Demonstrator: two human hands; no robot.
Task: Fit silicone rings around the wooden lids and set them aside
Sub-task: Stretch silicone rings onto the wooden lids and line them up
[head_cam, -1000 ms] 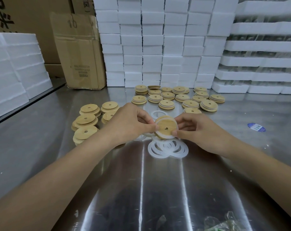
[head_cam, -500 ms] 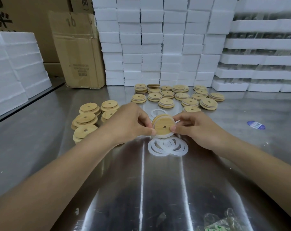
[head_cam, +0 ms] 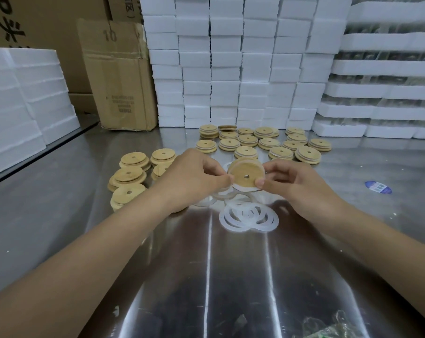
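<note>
Both hands pinched on a ringed wooden lid, holed face toward camera.

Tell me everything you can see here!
held lid: one, tan wood, between both hands, white ring round its edge
loose rings: several, white, overlapping on table below hands
left lids: several piles, tan, left of hands
far lids: many, tan, behind hands
foam blocks: many, white, stacked behind and left
cardboard box: one, brown, back left
sticker: one, blue, right
table: one, silver
left hand: pinches held lid's left edge
right hand: pinches its right edge
</note>
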